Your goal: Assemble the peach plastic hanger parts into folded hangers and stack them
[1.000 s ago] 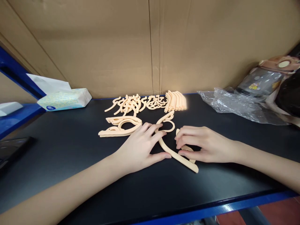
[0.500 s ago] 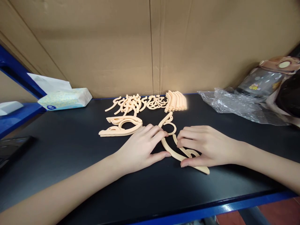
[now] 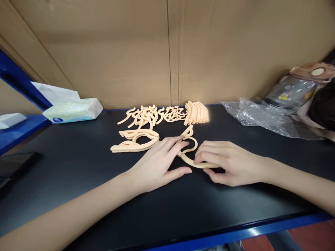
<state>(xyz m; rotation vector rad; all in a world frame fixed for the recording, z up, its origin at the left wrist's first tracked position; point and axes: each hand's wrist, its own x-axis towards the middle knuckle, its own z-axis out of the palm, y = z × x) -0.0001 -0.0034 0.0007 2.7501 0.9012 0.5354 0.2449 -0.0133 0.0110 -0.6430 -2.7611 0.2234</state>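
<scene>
A peach plastic hanger (image 3: 190, 148) lies on the black tabletop (image 3: 78, 181) between my hands. My left hand (image 3: 159, 164) rests flat with fingers stretched, its fingertips pressing on the hanger's hook end. My right hand (image 3: 227, 162) is curled around the hanger's arm, fingers over it and thumb beneath. A small stack of folded hangers (image 3: 134, 139) sits just left of my left hand. Farther back lie loose hanger parts (image 3: 153, 115) and a row of curved arm pieces (image 3: 196, 112).
A tissue pack (image 3: 70, 108) sits at the back left beside a blue shelf frame (image 3: 18, 87). Crumpled clear plastic (image 3: 259, 116) and a dark bottle (image 3: 295, 89) lie at the right. Cardboard (image 3: 167, 48) forms the back wall. A dark object (image 3: 13, 167) sits at far left.
The hanger's long arm, stretched toward me before, has swung up under my right hand and folded in. My left hand has stayed on the hook end.
</scene>
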